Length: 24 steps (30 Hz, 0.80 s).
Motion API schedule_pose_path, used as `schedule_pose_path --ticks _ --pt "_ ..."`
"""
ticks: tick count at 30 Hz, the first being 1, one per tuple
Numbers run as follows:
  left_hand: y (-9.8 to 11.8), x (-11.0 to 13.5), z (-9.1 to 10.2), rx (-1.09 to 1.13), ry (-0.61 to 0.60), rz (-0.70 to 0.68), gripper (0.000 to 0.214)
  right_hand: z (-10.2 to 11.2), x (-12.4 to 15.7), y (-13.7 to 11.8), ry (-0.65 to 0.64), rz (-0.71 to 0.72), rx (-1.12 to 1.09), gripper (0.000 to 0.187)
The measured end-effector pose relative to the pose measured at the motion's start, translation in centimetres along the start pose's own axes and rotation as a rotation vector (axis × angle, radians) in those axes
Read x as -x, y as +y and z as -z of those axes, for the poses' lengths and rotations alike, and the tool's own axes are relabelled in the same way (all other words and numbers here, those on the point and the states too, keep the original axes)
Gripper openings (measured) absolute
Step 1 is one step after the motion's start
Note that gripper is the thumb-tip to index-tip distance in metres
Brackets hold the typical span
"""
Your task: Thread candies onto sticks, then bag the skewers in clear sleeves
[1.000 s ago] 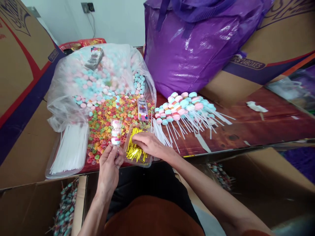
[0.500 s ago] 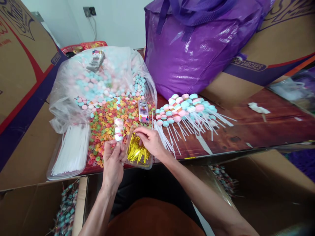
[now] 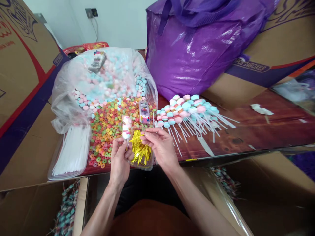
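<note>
Upright in my left hand (image 3: 120,157) is a wrapped candy stick (image 3: 126,127), its clear wrapper pinched at the base below white and pink candies. My right hand (image 3: 159,144) pinches a gold twist tie (image 3: 136,138), whose free end reaches toward the wrapper's neck. Below both hands sits a clear plastic tub with a pile of gold twist ties (image 3: 140,152). Colourful ring candies (image 3: 105,131) spread over the table behind my left hand. To the right of my right hand lies a heap of pink and blue candies on white sticks (image 3: 187,109).
A clear bag of pastel candies (image 3: 103,82) stands at the back left, with a tray of white sticks (image 3: 71,152) before it. Behind the heap is a large purple bag (image 3: 192,55). Cardboard boxes (image 3: 27,75) flank the table; open boxes below hold more candy sticks (image 3: 66,209).
My right hand has lifted out of the tub with a gold twist tie in its fingers. My left hand and the wrapped candy stick have shifted slightly right, closer to it.
</note>
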<state>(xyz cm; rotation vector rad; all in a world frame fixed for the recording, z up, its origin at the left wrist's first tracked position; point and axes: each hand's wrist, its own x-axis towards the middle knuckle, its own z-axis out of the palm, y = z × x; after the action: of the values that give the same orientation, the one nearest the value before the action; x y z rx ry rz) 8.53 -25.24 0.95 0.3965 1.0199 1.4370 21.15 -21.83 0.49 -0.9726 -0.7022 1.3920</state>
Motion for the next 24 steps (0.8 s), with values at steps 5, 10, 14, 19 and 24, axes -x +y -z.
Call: schedule_pose_path --ticks 5,10,14,19,24 --pt "-1.1 0.5 -1.2 -0.033 -0.103 -0.042 0.035 -0.8 2.3 1.7 0.127 0.245 0.198 0.006" --pt "-2.3 0.7 -1.6 -0.114 -0.193 -0.155 0.029 0.3 2.8 1.8 0.115 0.450 0.504 0.004" --pt "-2.9 0.6 -1.4 -0.202 -0.199 -0.209 0.022 0.8 2.7 1.0 0.035 0.509 0.672 0.010" --pt "-3.1 0.4 -1.0 -0.304 -0.186 -0.253 0.021 1.1 2.6 0.3 -0.058 0.500 0.686 0.012" --pt "-3.1 0.4 -1.2 -0.247 -0.149 -0.185 0.030 1.3 2.5 0.1 -0.092 0.434 0.663 0.011"
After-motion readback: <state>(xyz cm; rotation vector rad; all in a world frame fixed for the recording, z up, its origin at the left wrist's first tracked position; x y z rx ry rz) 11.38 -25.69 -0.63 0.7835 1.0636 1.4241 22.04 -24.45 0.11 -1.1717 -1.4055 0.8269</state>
